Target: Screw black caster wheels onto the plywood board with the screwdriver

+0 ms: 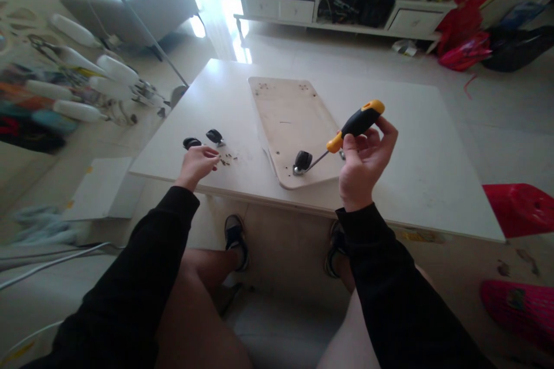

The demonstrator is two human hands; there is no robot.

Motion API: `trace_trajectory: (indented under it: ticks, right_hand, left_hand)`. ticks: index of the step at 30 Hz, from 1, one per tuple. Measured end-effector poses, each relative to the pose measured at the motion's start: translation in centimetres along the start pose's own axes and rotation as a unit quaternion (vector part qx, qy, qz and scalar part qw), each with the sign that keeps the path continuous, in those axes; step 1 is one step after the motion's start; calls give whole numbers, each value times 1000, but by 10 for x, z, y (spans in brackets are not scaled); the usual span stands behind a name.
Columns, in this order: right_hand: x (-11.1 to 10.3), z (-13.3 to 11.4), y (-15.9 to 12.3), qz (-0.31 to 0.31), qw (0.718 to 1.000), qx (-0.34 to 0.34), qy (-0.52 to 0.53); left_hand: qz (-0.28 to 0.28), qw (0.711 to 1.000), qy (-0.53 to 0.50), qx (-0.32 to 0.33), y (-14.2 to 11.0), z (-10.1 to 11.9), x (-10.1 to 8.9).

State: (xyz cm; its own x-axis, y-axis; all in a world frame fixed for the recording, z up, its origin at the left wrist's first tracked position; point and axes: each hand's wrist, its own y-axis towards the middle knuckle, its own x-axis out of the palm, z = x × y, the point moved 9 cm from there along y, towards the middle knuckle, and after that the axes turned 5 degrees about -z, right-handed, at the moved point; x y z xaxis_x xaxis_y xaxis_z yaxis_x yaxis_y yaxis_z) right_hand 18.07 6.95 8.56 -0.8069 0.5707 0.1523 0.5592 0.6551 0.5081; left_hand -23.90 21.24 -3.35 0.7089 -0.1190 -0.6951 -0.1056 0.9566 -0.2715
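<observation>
My right hand (367, 164) is closed round the yellow-and-black handle of a screwdriver (359, 122), held tilted. Its metal shaft points down and left to the base of a black caster wheel (303, 159) on the near end of a pale board (291, 121). My left hand (199, 164) is closed in a pinch at the left of the table, beside several small screws (225, 160); anything between its fingertips is too small to make out. Just beyond it lie another caster (213, 136) and a third caster (191, 143), partly hidden by the hand.
The board lies on a white table (415, 144). Screw holes (303, 87) show at the board's far corners. A white box (101, 190) stands left of the table. A red stool (521, 209) is at the right edge, and a white cabinet (277, 8) stands beyond the table.
</observation>
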Motion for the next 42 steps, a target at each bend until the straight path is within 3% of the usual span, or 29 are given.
trace_trajectory:
  ticks: [5, 14, 18, 24, 29, 33, 37, 42]
  right_hand:
    - [-4, -1, 3, 7, 1000, -16, -26]
    - [-2, 2, 4, -2, 999, -23, -29]
    - [1, 3, 4, -12, 999, -34, -21]
    - [-3, -10, 3, 13, 997, -63, -36]
    - [-8, -10, 2, 18, 996, -56, -72]
    - [-7, -7, -2, 25, 995, -63, -73]
    - [0, -11, -7, 10, 996, -76, -55]
    - [12, -16, -14, -19, 997, -73, -35]
  left_hand:
    - [3, 1000, 9, 1, 2, -4, 10]
    - [15, 1000, 12, 25, -5, 15, 20]
    - [26, 998, 30, 55, -15, 40, 19]
    - [2, 992, 18, 123, -39, 85, 35]
    - [-33, 976, 2, 214, -62, 121, 59]
    - [-91, 944, -38, 315, -77, 151, 84]
    - [-152, 926, -28, 344, -87, 167, 107]
    - [-176, 917, -9, 358, -96, 177, 116]
